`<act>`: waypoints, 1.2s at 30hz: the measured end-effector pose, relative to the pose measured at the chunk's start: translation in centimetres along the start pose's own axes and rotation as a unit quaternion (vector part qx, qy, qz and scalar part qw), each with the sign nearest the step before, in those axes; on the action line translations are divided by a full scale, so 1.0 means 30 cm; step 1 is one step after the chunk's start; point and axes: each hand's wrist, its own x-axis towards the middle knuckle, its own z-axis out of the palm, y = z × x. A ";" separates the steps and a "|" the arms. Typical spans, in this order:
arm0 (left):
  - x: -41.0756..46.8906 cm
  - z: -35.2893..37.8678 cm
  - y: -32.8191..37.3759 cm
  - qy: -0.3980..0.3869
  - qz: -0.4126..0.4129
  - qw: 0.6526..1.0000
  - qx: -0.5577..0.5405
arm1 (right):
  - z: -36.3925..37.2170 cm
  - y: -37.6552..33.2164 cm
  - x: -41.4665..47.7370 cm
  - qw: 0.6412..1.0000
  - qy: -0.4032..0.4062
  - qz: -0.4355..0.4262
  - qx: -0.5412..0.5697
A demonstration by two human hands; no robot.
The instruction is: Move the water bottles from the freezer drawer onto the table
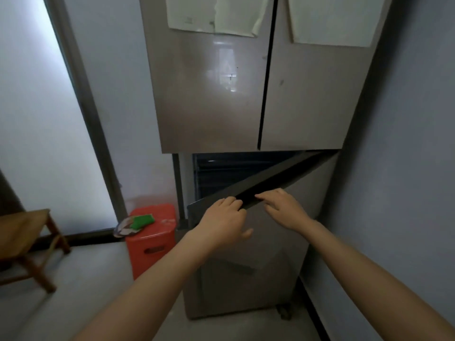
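We take this for a home: a tall multi-door refrigerator with paper sheets stuck on it fills a corner, beside a frosted glass door, a red plastic stool and a wooden stool.

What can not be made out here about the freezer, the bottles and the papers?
- Water bottles: none visible; the freezer door and dark interior hide the drawers, head view.
- Left hand fingertips: hidden behind the door's top edge.
- Papers: cut by the frame's top edge, text blurred.
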 end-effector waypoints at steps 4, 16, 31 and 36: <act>0.128 0.105 -0.076 -0.012 -0.102 0.995 -0.010 | 0.045 0.055 0.144 0.993 -0.025 -0.033 -0.109; 0.441 0.287 -0.302 0.044 -0.306 0.951 0.017 | 0.214 0.053 0.520 0.990 -0.029 -0.024 -0.137; 0.553 0.315 -0.466 0.015 -0.274 0.961 -0.030 | 0.136 -0.002 0.630 0.984 -0.113 0.003 -0.141; 0.552 0.342 -0.494 0.040 -0.266 0.963 -0.030 | -0.177 -0.103 0.475 0.991 0.047 -0.093 0.082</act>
